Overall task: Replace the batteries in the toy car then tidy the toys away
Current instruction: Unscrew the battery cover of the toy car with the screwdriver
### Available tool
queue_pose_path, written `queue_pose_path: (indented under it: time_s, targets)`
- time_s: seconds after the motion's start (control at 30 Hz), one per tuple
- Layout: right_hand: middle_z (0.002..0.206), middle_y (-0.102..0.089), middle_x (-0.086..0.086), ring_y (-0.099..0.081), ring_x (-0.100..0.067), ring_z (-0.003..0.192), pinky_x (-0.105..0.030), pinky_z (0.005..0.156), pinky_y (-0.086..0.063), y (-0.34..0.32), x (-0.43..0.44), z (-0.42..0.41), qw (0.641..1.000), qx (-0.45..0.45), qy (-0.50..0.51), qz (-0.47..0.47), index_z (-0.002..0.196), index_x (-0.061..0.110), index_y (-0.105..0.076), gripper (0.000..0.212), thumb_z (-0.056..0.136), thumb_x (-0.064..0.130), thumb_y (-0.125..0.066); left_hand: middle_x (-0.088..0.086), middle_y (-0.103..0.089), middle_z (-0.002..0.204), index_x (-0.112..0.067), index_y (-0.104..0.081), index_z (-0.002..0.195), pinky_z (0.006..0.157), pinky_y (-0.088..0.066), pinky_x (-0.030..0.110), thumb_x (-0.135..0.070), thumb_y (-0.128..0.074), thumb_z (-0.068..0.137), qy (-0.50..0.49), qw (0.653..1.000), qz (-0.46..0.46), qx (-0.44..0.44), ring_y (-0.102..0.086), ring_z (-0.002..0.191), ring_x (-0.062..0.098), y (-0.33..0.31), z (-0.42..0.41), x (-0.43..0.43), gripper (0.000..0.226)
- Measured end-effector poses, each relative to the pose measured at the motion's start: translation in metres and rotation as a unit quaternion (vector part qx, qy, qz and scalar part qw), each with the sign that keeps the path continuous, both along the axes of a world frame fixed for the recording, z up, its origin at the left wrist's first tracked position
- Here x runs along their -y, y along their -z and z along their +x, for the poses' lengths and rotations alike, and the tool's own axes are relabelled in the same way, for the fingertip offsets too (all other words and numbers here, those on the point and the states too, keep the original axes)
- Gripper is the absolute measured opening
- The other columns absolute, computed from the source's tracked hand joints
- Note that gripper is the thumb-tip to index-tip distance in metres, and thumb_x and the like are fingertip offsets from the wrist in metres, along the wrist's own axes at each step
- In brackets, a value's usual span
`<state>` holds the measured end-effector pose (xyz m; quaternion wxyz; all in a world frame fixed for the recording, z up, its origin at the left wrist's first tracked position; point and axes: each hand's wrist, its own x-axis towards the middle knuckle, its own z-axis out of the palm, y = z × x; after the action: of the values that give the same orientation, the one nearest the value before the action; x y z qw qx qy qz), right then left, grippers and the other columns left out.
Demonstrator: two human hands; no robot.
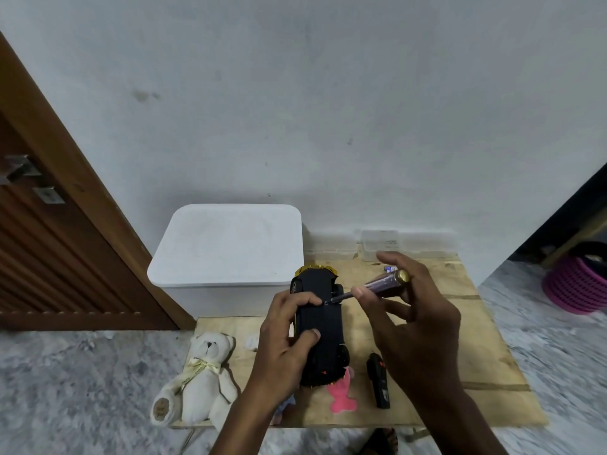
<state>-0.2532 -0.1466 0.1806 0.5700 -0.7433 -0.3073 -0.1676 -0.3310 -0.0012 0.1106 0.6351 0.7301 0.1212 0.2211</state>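
The toy car (323, 326) lies upside down over the wooden table (476, 339), black underside up, with a gold body edge at the far end. My left hand (289, 336) grips its left side, thumb on the underside. A screwdriver (384, 284) with a purple handle and gold cap is held in my right hand (410, 320); its tip touches the car's underside near my left fingers. A small battery (391, 268) lies on the table beyond my right hand.
A large white lidded box (230, 244) stands at the table's far left. Clear plastic containers (377, 244) line the wall. A white teddy bear (200, 379), a pink toy (341, 397) and a black remote (379, 379) lie near the front edge. A pink basket (574, 284) sits on the floor at right.
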Motion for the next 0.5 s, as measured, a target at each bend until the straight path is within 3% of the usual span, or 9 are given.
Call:
queue_pose_path:
  time_s: [0.17, 0.27, 0.5]
  targets:
    - [0.086, -0.072, 0.001, -0.072, -0.007, 0.075, -0.018, 0.064, -0.060, 0.0034, -0.0025, 0.0045, 0.998, 0.031, 0.050, 0.022, 0.119, 0.024, -0.058, 0.048, 0.079, 0.019, -0.084, 0.001, -0.058, 0.117, -0.040, -0.065, 0.104, 0.070, -0.049, 0.009, -0.028, -0.056, 0.072, -0.013, 1.000, 0.005, 0.004, -0.059, 0.106, 0.014, -0.0031, -0.0007, -0.0026, 0.035]
    - [0.087, -0.072, 0.001, -0.072, -0.009, 0.075, -0.017, 0.063, -0.059, 0.0050, -0.0029, 0.0051, 0.996, 0.055, 0.064, 0.016, 0.116, 0.020, -0.063, 0.042, 0.078, 0.021, -0.080, 0.001, -0.057, 0.117, -0.039, -0.065, 0.104, 0.069, -0.050, 0.010, -0.029, -0.055, 0.072, -0.013, 1.000, 0.007, 0.003, -0.059, 0.105, 0.015, -0.0039, -0.0014, -0.0052, 0.036]
    - [0.093, -0.067, 0.009, -0.070, -0.012, 0.083, -0.024, 0.057, -0.061, 0.0061, -0.0050, 0.0038, 0.998, 0.064, 0.012, 0.021, 0.132, 0.023, -0.055, 0.057, 0.083, 0.007, -0.078, 0.001, -0.058, 0.116, -0.038, -0.065, 0.102, 0.067, -0.049, 0.008, -0.020, -0.058, 0.072, -0.008, 1.000, -0.012, 0.008, -0.059, 0.104, 0.012, -0.0040, -0.0038, -0.0029, 0.035]
